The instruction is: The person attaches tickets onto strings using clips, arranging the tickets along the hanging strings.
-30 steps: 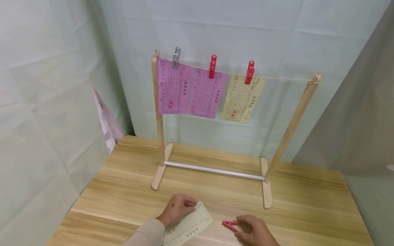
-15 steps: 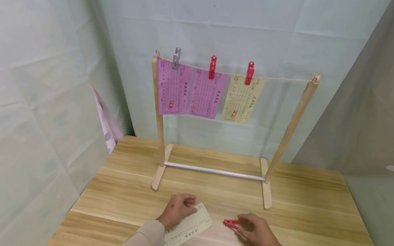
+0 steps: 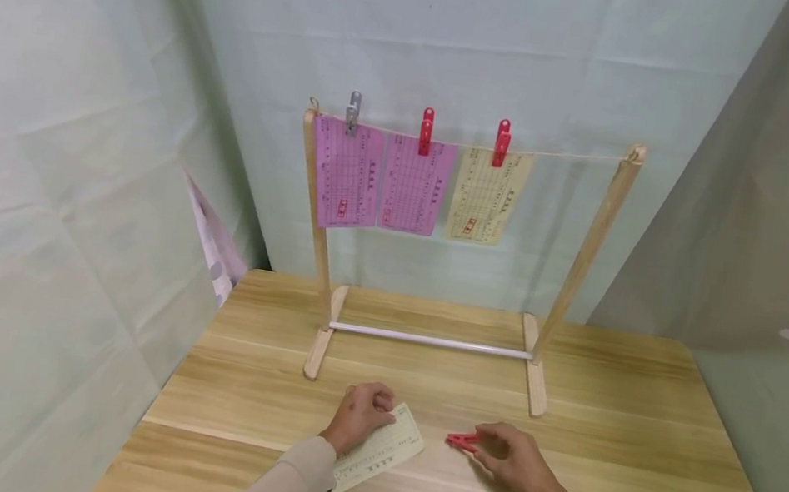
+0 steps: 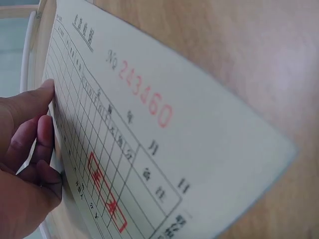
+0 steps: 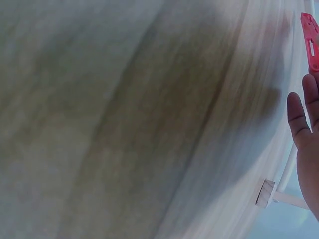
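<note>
My left hand (image 3: 361, 419) pinches a pale yellow receipt slip (image 3: 387, 449) by its edge between thumb and fingers. In the left wrist view the receipt (image 4: 124, 94) stands tilted over the wood, showing a printed grid, a red number and a red stamp. To the right, my right hand (image 3: 515, 463) holds a red clothespin (image 3: 462, 441) by its handle ends, thumb and index finger on either arm, its nose pointing left toward the receipt. At the frame's edge in the right wrist view, the clothespin (image 5: 310, 42) is partly cut off, with the other fingers extended below it.
Beyond the hands stands a wooden rack (image 3: 585, 252) with a string (image 3: 573, 157) across its top. Clips hold two purple slips (image 3: 413, 190) and a yellow slip (image 3: 486, 200) on it, toward the left. A white bar (image 3: 430, 341) joins the feet on the wooden table (image 3: 613, 411).
Both hands have shifted slightly away from the body, the receipt and clothespin moving with them. Their grips look the same, and the slips on the string hang as before.
</note>
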A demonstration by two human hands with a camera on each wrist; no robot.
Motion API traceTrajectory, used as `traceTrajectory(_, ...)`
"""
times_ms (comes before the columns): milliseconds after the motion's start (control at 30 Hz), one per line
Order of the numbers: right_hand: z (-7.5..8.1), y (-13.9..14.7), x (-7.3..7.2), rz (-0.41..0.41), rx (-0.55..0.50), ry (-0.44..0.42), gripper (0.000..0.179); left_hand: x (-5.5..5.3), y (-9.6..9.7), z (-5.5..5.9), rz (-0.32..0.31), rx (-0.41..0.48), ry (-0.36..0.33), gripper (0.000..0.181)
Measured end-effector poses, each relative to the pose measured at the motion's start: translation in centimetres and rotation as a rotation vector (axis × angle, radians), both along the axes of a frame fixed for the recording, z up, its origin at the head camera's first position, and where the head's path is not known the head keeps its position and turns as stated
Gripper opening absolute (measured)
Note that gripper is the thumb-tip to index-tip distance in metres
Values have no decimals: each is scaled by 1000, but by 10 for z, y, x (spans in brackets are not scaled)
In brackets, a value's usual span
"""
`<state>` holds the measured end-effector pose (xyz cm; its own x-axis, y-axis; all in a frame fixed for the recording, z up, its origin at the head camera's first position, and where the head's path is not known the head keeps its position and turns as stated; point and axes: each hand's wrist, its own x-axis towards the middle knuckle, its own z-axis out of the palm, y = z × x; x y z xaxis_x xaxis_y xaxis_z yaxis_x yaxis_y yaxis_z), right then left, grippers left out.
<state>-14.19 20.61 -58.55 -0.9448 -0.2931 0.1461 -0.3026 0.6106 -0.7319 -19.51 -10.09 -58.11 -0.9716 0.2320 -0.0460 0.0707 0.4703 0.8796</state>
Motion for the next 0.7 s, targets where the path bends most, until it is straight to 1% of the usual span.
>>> traceTrajectory(133, 0, -1, -1, 0, 4, 11, 34, 0, 0, 2, -4, -10, 2, 29)
traceTrajectory(333, 1, -2, 0, 7, -2, 11, 32, 1, 2, 1, 11, -58, -8, 23)
traceTrajectory(500, 4, -2, -1, 19, -8, 8, 32, 3, 3, 0, 14, -79, 1, 20)
traceTrajectory(600, 6, -1, -3, 23, -14, 3, 32, 4, 2, 0, 1, -77, 11, 20)
traceTrajectory(700, 8, 0, -5, 22, -30, -1, 31, 3, 1, 3, -24, -38, 30, 20)
